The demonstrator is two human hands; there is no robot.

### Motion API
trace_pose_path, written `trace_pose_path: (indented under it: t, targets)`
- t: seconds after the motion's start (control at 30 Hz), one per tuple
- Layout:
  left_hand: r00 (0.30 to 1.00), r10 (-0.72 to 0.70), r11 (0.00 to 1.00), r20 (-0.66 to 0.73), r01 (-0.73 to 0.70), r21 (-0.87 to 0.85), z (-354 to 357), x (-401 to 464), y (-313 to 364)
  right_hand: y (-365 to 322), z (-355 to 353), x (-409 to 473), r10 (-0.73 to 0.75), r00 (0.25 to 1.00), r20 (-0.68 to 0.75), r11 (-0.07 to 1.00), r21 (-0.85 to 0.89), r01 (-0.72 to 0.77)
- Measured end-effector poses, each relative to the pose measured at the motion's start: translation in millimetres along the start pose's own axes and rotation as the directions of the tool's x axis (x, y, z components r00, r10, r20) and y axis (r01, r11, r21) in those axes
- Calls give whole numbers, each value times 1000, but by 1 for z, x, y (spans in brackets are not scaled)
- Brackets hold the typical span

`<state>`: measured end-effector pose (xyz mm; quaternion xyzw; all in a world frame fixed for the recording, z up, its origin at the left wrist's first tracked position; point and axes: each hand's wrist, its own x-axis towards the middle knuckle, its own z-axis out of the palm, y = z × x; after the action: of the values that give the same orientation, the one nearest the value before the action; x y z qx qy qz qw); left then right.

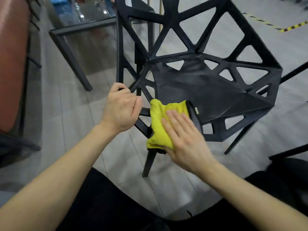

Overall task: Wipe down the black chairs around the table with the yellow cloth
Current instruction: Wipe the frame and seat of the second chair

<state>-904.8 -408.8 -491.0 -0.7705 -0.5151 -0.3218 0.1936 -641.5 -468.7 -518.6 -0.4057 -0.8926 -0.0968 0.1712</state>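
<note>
A black chair (pixel 208 90) with triangular cut-outs fills the middle of the view, its seat facing me. The yellow cloth (pixel 160 119), black-edged on one side, lies over the seat's near front corner. My right hand (pixel 185 135) presses flat on the cloth with straight fingers. My left hand (pixel 120 109) grips the chair's left frame bar just beside the cloth, fingers curled round it.
A glass-topped table (pixel 83 22) with dark legs stands at the upper left. A brown padded seat (pixel 11 64) lines the left edge. Another dark chair (pixel 290 167) sits at the lower right. Yellow-black tape (pixel 290 27) marks the grey floor at the top right.
</note>
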Motion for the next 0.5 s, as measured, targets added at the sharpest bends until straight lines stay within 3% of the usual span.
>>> trace_pose_path:
  t: [0.13,0.23,0.37,0.5]
  targets:
    - [999,-32,999,-6,32,23,-1,1,6,65,-24,-16,209,974,87,978,-44,-206]
    - [999,-43,998,-3,43,38,-1,2,8,16,-11,18,274,957,99,962,-37,-271]
    - [1000,-9,999,-14,10,48,-2,3,6,-57,13,59,224,970,92,968,91,-232]
    - [999,6,998,36,-8,58,-7,1,2,27,-2,11,-47,999,5,994,100,46]
